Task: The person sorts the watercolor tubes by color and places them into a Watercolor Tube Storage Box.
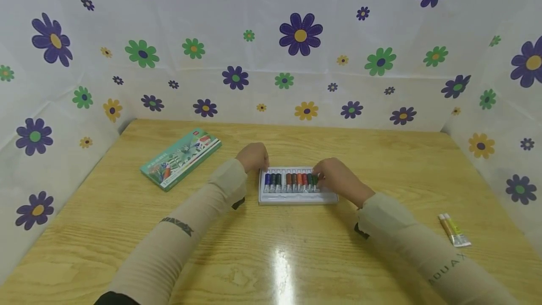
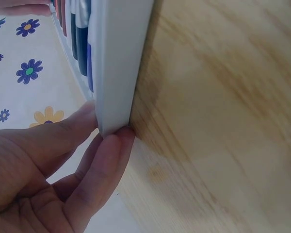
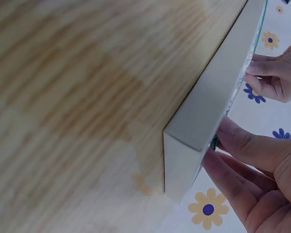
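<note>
A white plastic tray point(image 1: 298, 198) lies on the table with a row of small paint tubes point(image 1: 299, 182) in it, blue and dark ones at the left, browns, orange and red in the middle, dark greens at the right. My left hand point(image 1: 254, 156) pinches the tray's far left corner, thumb on the rim and fingertips beneath, as the left wrist view shows. At the tray's right end, my right hand point(image 1: 338, 180) pinches a dark green paint tube point(image 3: 214, 142) between thumb and fingers. Most of that tube is hidden by the fingers.
A green cardboard box point(image 1: 182, 159) with printed pictures lies at the left. Two loose paint tubes point(image 1: 454, 230), one golden brown and one yellow, lie side by side on the right. A flowered white cloth point(image 1: 254, 13) rises behind the wooden table point(image 1: 237, 258) and along both sides.
</note>
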Motion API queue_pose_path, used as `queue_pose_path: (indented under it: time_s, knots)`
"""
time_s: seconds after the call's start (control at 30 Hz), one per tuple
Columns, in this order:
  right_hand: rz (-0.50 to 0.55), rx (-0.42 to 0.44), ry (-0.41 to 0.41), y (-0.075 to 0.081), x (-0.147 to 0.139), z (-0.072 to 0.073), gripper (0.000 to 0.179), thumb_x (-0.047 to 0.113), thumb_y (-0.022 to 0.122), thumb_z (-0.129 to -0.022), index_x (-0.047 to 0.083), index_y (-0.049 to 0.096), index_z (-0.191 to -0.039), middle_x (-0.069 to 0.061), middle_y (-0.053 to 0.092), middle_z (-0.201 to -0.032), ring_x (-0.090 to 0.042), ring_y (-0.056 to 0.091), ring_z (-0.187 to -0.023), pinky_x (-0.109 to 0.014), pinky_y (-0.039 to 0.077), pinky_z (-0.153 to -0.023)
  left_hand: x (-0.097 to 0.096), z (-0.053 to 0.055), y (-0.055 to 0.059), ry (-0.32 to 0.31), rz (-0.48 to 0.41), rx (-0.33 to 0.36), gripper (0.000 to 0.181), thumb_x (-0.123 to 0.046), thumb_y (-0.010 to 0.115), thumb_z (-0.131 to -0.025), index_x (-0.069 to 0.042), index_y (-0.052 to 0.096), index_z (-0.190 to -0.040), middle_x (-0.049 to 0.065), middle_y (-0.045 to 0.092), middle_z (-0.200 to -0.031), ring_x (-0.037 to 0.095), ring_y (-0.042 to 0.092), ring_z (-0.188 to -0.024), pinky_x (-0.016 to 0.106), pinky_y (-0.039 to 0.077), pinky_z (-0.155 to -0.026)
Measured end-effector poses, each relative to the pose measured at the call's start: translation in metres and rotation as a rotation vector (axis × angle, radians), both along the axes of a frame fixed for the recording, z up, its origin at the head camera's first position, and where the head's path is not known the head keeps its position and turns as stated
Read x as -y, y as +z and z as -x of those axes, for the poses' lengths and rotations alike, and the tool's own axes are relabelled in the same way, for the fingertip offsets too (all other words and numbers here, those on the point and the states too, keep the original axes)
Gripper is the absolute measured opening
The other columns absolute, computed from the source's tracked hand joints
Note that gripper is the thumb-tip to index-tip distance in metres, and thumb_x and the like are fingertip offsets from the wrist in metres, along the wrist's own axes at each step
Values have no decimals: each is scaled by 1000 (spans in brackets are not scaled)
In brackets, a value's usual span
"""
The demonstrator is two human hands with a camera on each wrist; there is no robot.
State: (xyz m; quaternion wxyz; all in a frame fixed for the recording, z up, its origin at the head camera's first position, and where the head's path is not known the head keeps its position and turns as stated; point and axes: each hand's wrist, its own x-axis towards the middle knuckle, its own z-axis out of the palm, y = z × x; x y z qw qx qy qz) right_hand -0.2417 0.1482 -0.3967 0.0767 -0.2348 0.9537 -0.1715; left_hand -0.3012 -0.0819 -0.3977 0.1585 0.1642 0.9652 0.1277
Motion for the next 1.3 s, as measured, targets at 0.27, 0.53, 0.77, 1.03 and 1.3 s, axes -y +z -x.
queue_pose_path:
  time_s: [0.27,0.53,0.77,1.03,1.3]
  knots:
    - [3,16,11,-2,-3,-4,26,3,69,-81,-3,68,-107,-17,69,-108,-25,67,-96,-38,52,-87,0,1,0,-1,8,2,6,-8,72,-80,-3,74,-82,8,73,-87,9,53,-62,20,47,-63]
    - [72,6,54,-7,-11,-5,26,4,67,-83,-3,67,-108,-17,69,-109,-28,66,-102,-40,51,-89,0,1,1,3,6,3,6,-7,71,-80,-3,74,-83,8,73,-88,10,54,-64,22,48,-66]
    - [119,103,60,-8,-20,-2,35,3,68,-82,-3,63,-116,-19,65,-118,-30,63,-108,-42,48,-94,0,0,1,8,-3,10,6,-7,71,-80,-3,74,-83,9,73,-89,11,55,-63,22,48,-65]
    - [133,88,38,-11,-17,-1,38,5,72,-79,-3,63,-115,-18,65,-118,-28,63,-107,-42,48,-94,1,-1,1,-1,5,1,6,-8,72,-80,-3,74,-83,8,73,-88,10,54,-63,21,47,-65]
    - [151,62,55,-7,-21,-6,36,3,70,-80,-3,63,-115,-19,65,-117,-29,65,-104,-41,50,-90,1,-1,0,-10,3,-8,6,-8,72,-80,-3,74,-82,9,73,-86,10,56,-60,21,48,-63]
